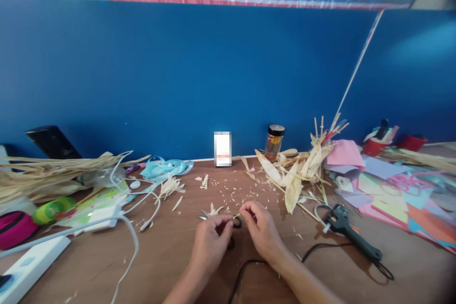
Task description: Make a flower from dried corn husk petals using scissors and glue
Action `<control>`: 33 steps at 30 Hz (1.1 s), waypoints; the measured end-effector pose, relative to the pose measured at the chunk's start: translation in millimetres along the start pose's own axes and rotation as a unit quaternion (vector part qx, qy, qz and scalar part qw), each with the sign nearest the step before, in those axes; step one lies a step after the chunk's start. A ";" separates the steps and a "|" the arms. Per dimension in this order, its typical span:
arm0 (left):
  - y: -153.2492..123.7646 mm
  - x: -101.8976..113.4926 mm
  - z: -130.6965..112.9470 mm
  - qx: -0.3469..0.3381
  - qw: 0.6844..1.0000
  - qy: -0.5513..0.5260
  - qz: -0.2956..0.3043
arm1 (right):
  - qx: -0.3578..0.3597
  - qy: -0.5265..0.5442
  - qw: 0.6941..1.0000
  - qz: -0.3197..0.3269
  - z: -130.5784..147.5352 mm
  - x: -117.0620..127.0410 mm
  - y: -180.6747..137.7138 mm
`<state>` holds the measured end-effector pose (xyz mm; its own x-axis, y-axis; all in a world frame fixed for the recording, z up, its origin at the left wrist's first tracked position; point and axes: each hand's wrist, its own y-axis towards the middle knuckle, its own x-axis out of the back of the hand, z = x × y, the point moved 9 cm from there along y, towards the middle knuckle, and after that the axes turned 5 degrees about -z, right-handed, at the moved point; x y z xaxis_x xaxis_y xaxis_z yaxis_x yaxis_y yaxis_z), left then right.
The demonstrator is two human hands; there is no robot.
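My left hand (211, 243) and my right hand (259, 227) meet over the brown table (171, 256), both with fingers pinched on a thin strip of dried corn husk (236, 217) held between them. Small scissors (213, 214) lie on the table just under and behind the hands, their dark handle partly hidden by my fingers. Husk scraps (228, 190) are scattered just beyond my hands.
A black glue gun (347, 230) with its cord lies to the right. A husk pile (302, 166), a jar (274, 142), coloured papers (392, 190) and red cups (375, 145) sit at right. Dried stalks (46, 171), blue ribbon (166, 167), a power strip (32, 261) and white cables (131, 242) lie left.
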<state>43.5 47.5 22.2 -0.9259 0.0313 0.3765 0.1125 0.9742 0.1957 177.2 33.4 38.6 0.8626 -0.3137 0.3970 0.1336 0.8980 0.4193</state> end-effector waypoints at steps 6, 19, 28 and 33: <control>-0.7 -5.6 7.2 0.039 0.998 -0.038 0.021 | 0.003 0.003 1.000 -0.001 1.5 1.3 0.7; -1.6 -8.5 9.6 0.047 0.996 -0.070 0.022 | -0.001 0.015 1.000 0.005 1.7 1.2 0.8; -0.7 -4.5 4.5 0.032 0.998 -0.054 0.017 | -0.010 0.041 0.999 0.029 6.1 -0.7 0.5; -0.4 -3.0 4.1 0.011 0.999 -0.035 0.007 | 0.035 0.024 0.998 0.053 11.6 -4.5 -0.6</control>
<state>44.8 47.9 17.3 -0.9473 0.0603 0.3147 0.1188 0.9782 0.1703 167.6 30.7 46.1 0.8929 -0.2019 0.4024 0.0082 0.9009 0.4340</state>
